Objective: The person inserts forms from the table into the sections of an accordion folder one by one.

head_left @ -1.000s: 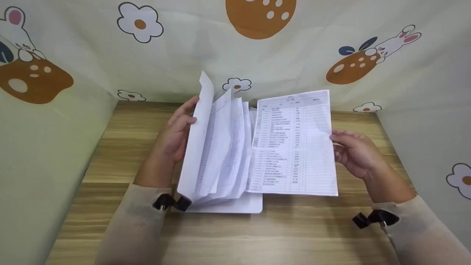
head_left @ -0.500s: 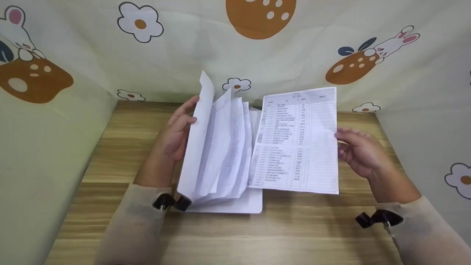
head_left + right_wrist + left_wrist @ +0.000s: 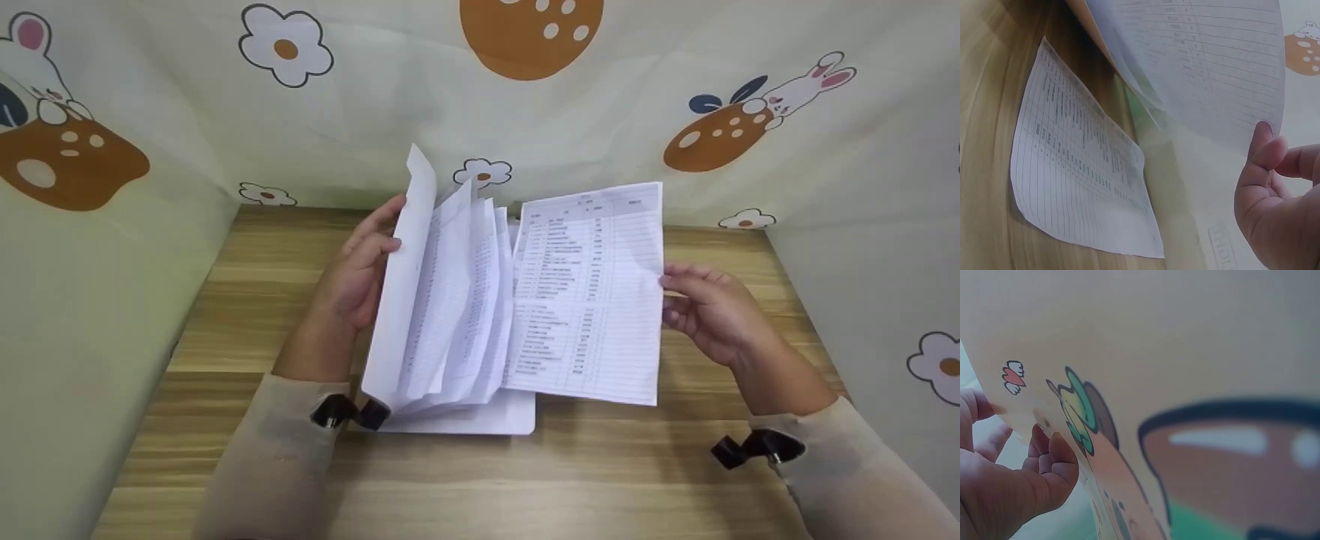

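Observation:
My left hand point(image 3: 349, 270) grips the raised left cover point(image 3: 397, 300) of an opened booklet, thumb at its edge. The cover's inner side is white; its outer side point(image 3: 1100, 343) carries cartoon drawings in the left wrist view. Several printed pages point(image 3: 457, 315) fan upright beside the cover. My right hand point(image 3: 712, 311) pinches the right edge of a printed sheet point(image 3: 585, 300), which stands tilted over the booklet's right side. In the right wrist view, thumb and fingertip hold this sheet's edge, and another printed sheet point(image 3: 1078, 169) shows over the wood.
The booklet's white back cover point(image 3: 480, 420) with a rounded corner lies on the wooden table point(image 3: 570, 487). A patterned cloth point(image 3: 360, 112) hangs behind and along both sides. Black wrist mounts point(image 3: 757, 448) sit on both sleeves.
My right hand and the pinched sheet shifted right and slightly up, then swung back left, now further left than at the start. My left hand and the raised cover stayed still.

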The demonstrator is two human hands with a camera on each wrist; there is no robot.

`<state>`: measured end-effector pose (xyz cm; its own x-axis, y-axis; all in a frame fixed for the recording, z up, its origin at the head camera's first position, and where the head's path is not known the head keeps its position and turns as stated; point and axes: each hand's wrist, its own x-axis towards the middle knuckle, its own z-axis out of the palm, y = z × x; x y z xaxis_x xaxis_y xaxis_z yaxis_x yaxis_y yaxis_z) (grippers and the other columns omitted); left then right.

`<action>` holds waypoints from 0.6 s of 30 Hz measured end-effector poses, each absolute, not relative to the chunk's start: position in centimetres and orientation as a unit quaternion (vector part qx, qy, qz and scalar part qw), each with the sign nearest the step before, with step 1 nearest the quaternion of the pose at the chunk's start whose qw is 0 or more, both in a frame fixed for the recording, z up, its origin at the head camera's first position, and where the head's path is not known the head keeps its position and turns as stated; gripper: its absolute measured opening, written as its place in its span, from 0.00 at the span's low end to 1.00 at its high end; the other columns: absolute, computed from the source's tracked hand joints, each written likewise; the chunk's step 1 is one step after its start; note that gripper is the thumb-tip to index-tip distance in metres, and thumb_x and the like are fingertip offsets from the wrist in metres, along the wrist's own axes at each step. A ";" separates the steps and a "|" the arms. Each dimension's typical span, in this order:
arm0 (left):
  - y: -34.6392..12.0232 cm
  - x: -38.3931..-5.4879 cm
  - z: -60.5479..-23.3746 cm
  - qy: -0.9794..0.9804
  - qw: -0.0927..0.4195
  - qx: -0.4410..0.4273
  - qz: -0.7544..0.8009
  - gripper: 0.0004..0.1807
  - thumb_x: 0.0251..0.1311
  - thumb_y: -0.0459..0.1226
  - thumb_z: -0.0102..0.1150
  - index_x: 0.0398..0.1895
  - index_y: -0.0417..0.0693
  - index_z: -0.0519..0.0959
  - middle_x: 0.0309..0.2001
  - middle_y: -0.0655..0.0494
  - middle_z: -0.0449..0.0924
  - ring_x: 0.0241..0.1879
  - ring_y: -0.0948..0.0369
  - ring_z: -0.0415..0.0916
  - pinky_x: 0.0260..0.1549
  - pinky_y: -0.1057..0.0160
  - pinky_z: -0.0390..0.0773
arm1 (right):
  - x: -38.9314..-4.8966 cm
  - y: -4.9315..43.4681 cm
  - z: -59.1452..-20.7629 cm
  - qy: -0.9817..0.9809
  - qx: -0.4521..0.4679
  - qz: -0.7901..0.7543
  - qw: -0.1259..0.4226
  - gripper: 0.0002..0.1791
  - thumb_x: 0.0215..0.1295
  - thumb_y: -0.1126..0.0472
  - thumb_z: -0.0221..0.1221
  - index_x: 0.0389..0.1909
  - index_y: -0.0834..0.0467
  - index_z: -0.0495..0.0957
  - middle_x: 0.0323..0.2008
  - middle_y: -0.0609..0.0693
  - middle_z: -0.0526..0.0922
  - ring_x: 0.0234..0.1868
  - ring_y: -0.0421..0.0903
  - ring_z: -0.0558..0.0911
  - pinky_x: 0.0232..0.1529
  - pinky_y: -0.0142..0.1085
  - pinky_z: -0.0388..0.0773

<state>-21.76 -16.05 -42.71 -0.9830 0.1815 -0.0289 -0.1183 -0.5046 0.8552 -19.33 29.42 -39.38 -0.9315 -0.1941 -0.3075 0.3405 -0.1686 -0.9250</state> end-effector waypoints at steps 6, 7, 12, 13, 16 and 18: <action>-16.1 -21.9 -42.7 0.488 0.087 0.030 0.868 0.37 0.71 0.28 0.41 0.83 0.54 0.63 0.69 0.56 0.71 0.58 0.57 0.75 0.50 0.63 0.81 | -19.2 28.8 -39.4 0.623 0.053 -0.758 0.184 0.10 0.78 0.67 0.58 0.40 0.55 0.87 0.38 0.47 0.92 0.31 0.41 0.88 0.31 0.26 0.81; -16.2 -21.9 -42.7 0.488 0.086 0.031 0.868 0.37 0.71 0.28 0.41 0.83 0.54 0.63 0.70 0.56 0.70 0.59 0.57 0.74 0.50 0.63 0.81 | -19.2 28.8 -39.4 0.623 0.053 -0.759 0.183 0.11 0.78 0.67 0.57 0.39 0.55 0.87 0.37 0.47 0.91 0.31 0.41 0.88 0.31 0.26 0.81; -16.3 -22.0 -42.8 0.486 0.086 0.031 0.869 0.36 0.72 0.28 0.40 0.83 0.55 0.64 0.71 0.56 0.69 0.60 0.55 0.73 0.51 0.63 0.81 | -18.8 29.0 -39.4 0.625 0.046 -0.759 0.176 0.14 0.79 0.69 0.54 0.39 0.54 0.88 0.35 0.47 0.91 0.30 0.41 0.87 0.31 0.27 0.81; -16.3 -22.0 -42.8 0.485 0.085 0.030 0.870 0.36 0.71 0.28 0.41 0.83 0.55 0.64 0.71 0.56 0.70 0.61 0.55 0.73 0.51 0.63 0.81 | -18.8 29.0 -39.4 0.626 0.044 -0.759 0.177 0.15 0.80 0.69 0.54 0.39 0.54 0.88 0.35 0.47 0.91 0.30 0.41 0.87 0.32 0.27 0.81; -16.3 -22.0 -42.9 0.486 0.084 0.030 0.869 0.36 0.71 0.28 0.41 0.83 0.55 0.64 0.70 0.56 0.70 0.61 0.55 0.72 0.52 0.63 0.80 | -18.6 28.9 -39.5 0.627 0.041 -0.756 0.183 0.14 0.79 0.69 0.54 0.41 0.54 0.88 0.35 0.47 0.91 0.31 0.41 0.89 0.32 0.26 0.82; -16.3 -22.0 -42.9 0.488 0.085 0.032 0.868 0.37 0.71 0.28 0.41 0.83 0.55 0.64 0.70 0.56 0.69 0.61 0.55 0.72 0.51 0.63 0.80 | -18.6 28.8 -39.6 0.629 0.039 -0.753 0.188 0.14 0.79 0.69 0.54 0.43 0.55 0.88 0.36 0.47 0.91 0.31 0.40 0.88 0.31 0.26 0.81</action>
